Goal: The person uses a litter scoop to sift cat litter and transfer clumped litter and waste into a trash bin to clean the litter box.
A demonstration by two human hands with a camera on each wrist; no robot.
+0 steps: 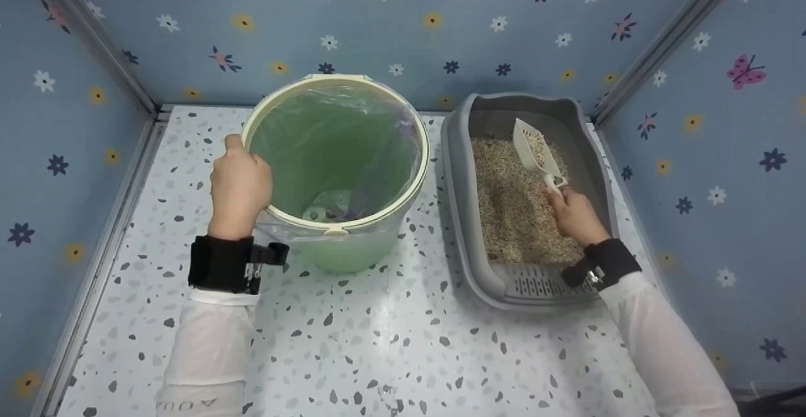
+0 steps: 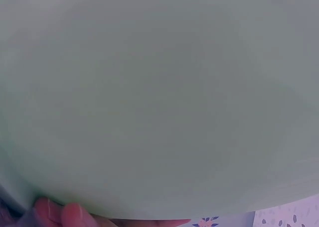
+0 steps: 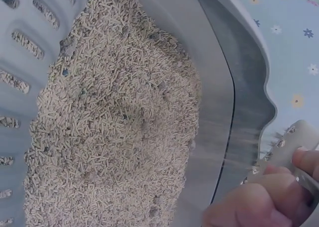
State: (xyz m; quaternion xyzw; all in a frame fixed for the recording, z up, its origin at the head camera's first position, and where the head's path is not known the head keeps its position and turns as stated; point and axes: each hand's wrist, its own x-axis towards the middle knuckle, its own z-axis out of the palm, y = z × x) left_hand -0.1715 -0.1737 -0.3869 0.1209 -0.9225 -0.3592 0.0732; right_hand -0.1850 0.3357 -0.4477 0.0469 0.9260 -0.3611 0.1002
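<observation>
My left hand (image 1: 239, 184) grips the left side of the cream rim of a green trash bin (image 1: 352, 253), which is lined with a clear plastic bag (image 1: 296, 121). In the left wrist view the pale bin wall (image 2: 159, 102) fills most of the frame, with fingertips (image 2: 75, 214) curled at its lower edge. On the right, my right hand (image 1: 578, 217) holds a white litter scoop (image 1: 524, 146) by its handle above a grey litter box (image 1: 463, 215). Pellets lie in the scoop. Tan pellet litter (image 3: 114, 122) covers the box floor; blurred streaks show beside the scoop in the right wrist view.
Flowered blue panels (image 1: 378, 20) stand behind and on both sides. The speckled white floor (image 1: 390, 341) extends in front of the bin and the box. A slotted grey step (image 1: 541, 281) forms the box's near end.
</observation>
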